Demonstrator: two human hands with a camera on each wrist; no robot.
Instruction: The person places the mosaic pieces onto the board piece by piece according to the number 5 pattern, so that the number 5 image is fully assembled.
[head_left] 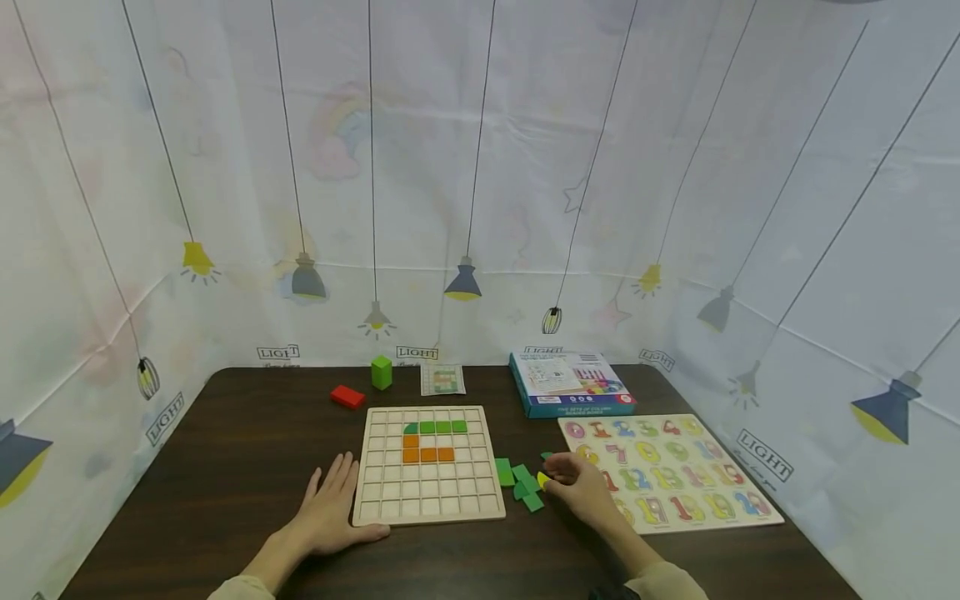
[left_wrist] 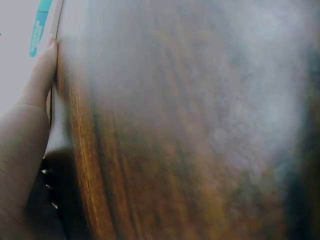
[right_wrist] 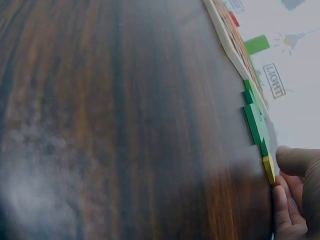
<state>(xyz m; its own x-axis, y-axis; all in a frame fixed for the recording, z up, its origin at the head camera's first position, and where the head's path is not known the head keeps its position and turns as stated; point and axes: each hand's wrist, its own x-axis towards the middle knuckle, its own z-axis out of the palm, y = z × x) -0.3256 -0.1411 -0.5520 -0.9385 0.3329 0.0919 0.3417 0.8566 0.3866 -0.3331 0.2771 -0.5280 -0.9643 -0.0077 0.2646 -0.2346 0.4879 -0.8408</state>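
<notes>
A square wooden grid board (head_left: 430, 503) lies mid-table with several green tiles (head_left: 443, 427) and orange tiles (head_left: 428, 454) in its cells. Flat on the table at the board's left side is my left hand (head_left: 330, 507), fingers spread, its thumb along the near-left corner. To the board's right, my right hand (head_left: 581, 490) has curled fingers and holds a small yellow piece (head_left: 543, 481) at the fingertips; the right wrist view has this yellow piece (right_wrist: 269, 169) low by the table. Several loose green pieces (head_left: 522, 480) lie between board and right hand, with a darker green one (head_left: 546, 455) near the index finger.
A number puzzle board (head_left: 705, 523) lies under and beyond the right forearm. Behind it sits a blue-edged box (head_left: 573, 385). A small pattern card (head_left: 442, 380), an upright green block (head_left: 381, 373) and a red block (head_left: 348, 397) stand along the back. A printed curtain surrounds the dark table.
</notes>
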